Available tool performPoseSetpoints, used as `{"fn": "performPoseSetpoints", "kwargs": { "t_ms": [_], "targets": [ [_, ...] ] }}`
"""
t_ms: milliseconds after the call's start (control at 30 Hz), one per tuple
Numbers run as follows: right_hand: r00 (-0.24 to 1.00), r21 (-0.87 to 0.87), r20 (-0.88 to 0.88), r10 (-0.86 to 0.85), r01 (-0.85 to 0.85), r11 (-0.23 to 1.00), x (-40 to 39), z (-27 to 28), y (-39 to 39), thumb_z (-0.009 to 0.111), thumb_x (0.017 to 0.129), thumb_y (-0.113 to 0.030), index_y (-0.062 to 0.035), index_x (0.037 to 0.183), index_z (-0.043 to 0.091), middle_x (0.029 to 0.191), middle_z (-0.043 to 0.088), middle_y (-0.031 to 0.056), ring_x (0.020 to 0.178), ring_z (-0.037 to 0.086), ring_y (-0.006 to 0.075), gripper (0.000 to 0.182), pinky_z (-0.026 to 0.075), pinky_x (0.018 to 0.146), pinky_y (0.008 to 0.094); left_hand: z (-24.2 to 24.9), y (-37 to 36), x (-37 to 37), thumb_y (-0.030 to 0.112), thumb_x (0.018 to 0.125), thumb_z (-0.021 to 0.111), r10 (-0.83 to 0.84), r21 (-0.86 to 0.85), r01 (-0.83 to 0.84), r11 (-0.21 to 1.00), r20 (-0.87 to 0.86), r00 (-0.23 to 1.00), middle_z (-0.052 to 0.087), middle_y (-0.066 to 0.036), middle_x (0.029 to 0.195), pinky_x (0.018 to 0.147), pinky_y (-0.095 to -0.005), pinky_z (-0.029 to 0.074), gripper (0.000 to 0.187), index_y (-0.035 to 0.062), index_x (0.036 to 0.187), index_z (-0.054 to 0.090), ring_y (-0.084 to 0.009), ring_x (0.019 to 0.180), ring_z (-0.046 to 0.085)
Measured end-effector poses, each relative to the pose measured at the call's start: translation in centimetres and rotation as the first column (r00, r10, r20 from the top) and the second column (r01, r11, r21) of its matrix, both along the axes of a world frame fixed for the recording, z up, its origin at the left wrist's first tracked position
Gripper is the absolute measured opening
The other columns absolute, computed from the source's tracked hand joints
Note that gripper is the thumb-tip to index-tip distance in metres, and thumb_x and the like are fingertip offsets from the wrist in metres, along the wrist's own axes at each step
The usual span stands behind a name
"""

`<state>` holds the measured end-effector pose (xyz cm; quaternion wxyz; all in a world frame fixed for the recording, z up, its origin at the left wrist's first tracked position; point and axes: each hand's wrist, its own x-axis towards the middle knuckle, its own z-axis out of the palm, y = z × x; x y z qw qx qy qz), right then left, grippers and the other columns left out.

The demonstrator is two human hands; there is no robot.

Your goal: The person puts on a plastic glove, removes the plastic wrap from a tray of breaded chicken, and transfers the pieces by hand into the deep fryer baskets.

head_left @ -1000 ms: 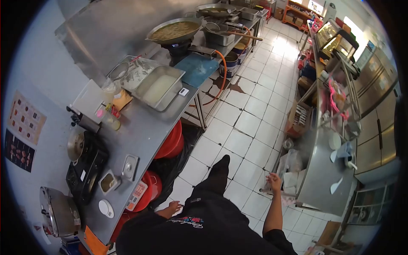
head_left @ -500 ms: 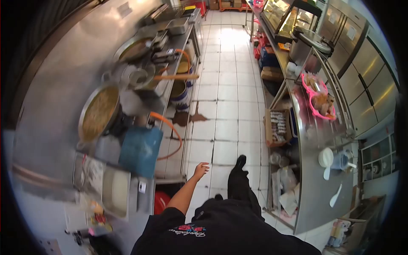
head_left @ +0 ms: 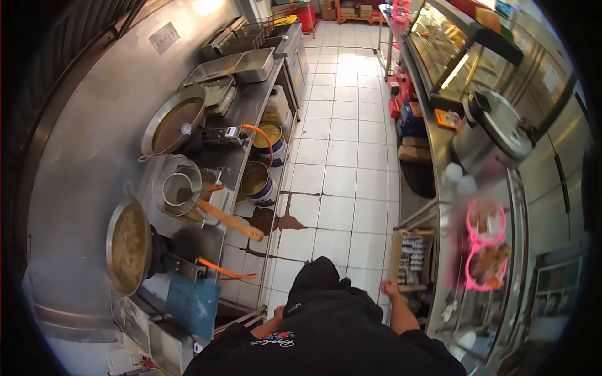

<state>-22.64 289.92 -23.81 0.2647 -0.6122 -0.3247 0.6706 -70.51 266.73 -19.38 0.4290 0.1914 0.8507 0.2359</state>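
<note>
My right hand (head_left: 390, 288) hangs low at my right side with its fingers curled in, and nothing shows in it. It is nearest the open carton of small packets (head_left: 412, 258) on the shelf under the right counter, apart from it. My left hand (head_left: 279, 311) is mostly hidden beside my black shirt, so its fingers cannot be made out. On the left counter, a wok of brown oil (head_left: 130, 247) sits over a burner. Behind it, a strainer with a wooden handle (head_left: 229, 219) lies across a tray, and a second wok (head_left: 177, 122) stands farther back.
Tiled floor (head_left: 335, 178) runs ahead between two counters, with a brown puddle (head_left: 276, 219) at the left. Oil tins (head_left: 262, 183) stand under the left counter. On the right are pink baskets of food (head_left: 486, 266), a large pressure cooker (head_left: 492, 135) and a glass display case (head_left: 442, 47).
My view has moved forward along the aisle. My left hand, earlier stretched out with fingers apart, is now back by my body. My right hand has come into view.
</note>
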Motion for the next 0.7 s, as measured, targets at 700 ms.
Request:
{"fn": "performPoseSetpoints", "kwargs": {
  "t_ms": [700],
  "targets": [
    [0.948,-0.318,0.211,-0.240,0.299,0.900,-11.1,6.7,54.5,0.062,0.084,-0.014,-0.0089,0.097,0.060,0.074,0.059,0.0044,0.068,0.060,0.0159,0.014,0.049,0.056,0.0337,-0.5,56.1,-12.9,0.017,0.091,0.049,0.144,0.076,-0.158,0.985,0.163,0.976,0.060,-0.003,0.070,0.051,-0.0317,0.045,0.018,0.0097,0.102,0.062,-0.0153,0.064,0.057]
  ]
}}
